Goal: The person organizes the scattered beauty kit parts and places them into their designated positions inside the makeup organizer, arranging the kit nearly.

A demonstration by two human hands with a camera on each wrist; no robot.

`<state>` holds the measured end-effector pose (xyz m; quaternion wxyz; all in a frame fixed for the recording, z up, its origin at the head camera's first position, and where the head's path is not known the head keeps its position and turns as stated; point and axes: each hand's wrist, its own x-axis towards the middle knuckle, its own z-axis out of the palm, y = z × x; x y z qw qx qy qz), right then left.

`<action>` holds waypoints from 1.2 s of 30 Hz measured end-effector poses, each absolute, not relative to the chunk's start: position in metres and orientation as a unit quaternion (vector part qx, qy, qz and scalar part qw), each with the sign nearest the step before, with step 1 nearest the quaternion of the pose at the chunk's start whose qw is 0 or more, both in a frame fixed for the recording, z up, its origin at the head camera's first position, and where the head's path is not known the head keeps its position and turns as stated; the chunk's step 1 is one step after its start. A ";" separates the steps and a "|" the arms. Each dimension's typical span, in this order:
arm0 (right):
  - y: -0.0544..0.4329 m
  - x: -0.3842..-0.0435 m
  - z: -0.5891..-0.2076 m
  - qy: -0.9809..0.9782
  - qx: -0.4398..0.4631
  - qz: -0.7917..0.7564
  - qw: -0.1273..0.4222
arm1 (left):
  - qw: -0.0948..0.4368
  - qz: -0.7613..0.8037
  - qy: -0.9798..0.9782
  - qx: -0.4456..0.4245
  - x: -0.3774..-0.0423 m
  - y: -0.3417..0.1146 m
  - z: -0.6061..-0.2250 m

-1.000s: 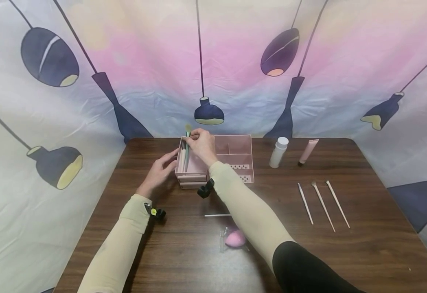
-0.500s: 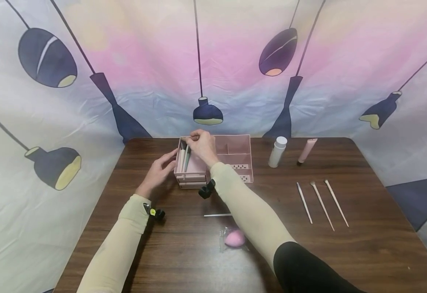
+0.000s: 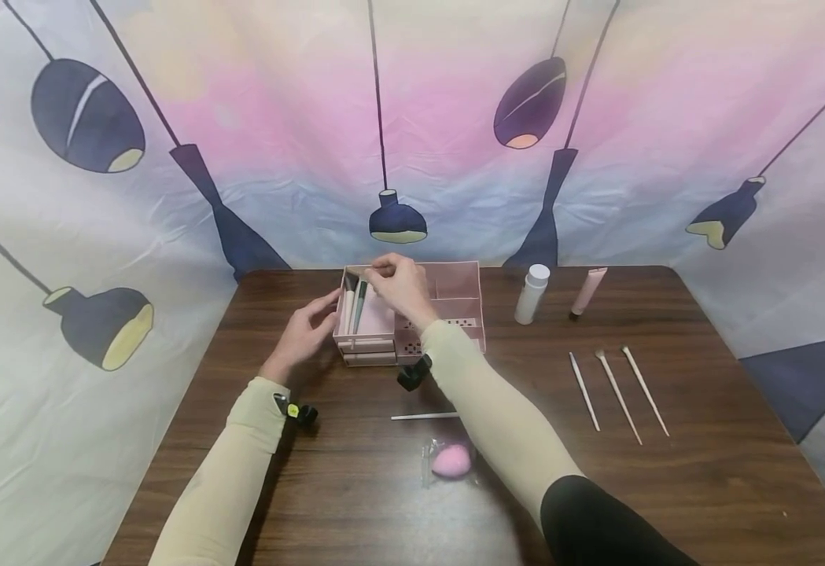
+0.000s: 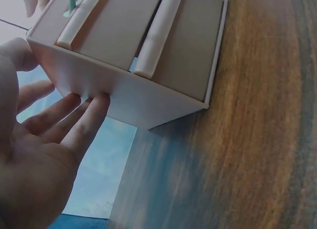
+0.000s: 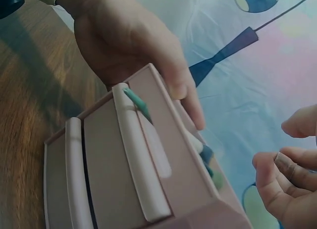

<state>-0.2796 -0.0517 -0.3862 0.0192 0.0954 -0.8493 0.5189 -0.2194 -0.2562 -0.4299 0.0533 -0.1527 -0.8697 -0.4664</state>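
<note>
A pink desktop organizer with drawers stands at the table's back edge. In its left top compartment lean a green-handled makeup brush and a pale-handled one. The green handle's tip pokes out at the front, above the upper drawer pull, in the right wrist view. My left hand touches the organizer's left side, its fingers extended against the wall. Over the compartment's right part hovers my right hand; its thumb and fingers are apart, holding nothing.
A white bottle and a pink tube stand right of the organizer. Several slim brushes lie on the wooden table, including a brush at right and a white stick partly under my right arm. A wrapped pink sponge lies in front.
The green brush has gone down into the compartment and my right hand has let go of it, shifting slightly right. My left hand has stayed at the organizer's side.
</note>
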 end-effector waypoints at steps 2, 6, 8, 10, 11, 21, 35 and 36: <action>-0.047 -0.278 -0.385 -0.850 0.104 0.516 0.028 | 0.059 -0.466 -0.870 -0.149 -0.225 -0.260 -0.438; -0.034 -0.274 -0.381 -0.856 0.116 0.502 0.051 | 0.064 -0.466 -0.871 -0.143 -0.232 -0.267 -0.450; -0.026 -0.271 -0.379 -0.856 0.121 0.498 0.062 | 0.061 -0.467 -0.871 -0.140 -0.232 -0.267 -0.451; -0.017 -0.269 -0.377 -0.856 0.123 0.497 0.072 | 0.060 -0.468 -0.871 -0.141 -0.232 -0.265 -0.451; -0.012 -0.268 -0.376 -0.856 0.124 0.496 0.079 | 0.058 -0.469 -0.870 -0.141 -0.233 -0.265 -0.451; 0.046 -0.246 -0.372 -0.860 0.147 0.474 0.118 | 0.054 -0.458 -0.875 -0.146 -0.230 -0.260 -0.450; 0.134 -0.206 -0.380 -0.887 0.099 0.429 0.140 | 0.059 -0.451 -0.878 -0.150 -0.216 -0.264 -0.447; 0.140 -0.204 -0.382 -0.890 0.094 0.424 0.139 | 0.057 -0.454 -0.877 -0.148 -0.216 -0.264 -0.448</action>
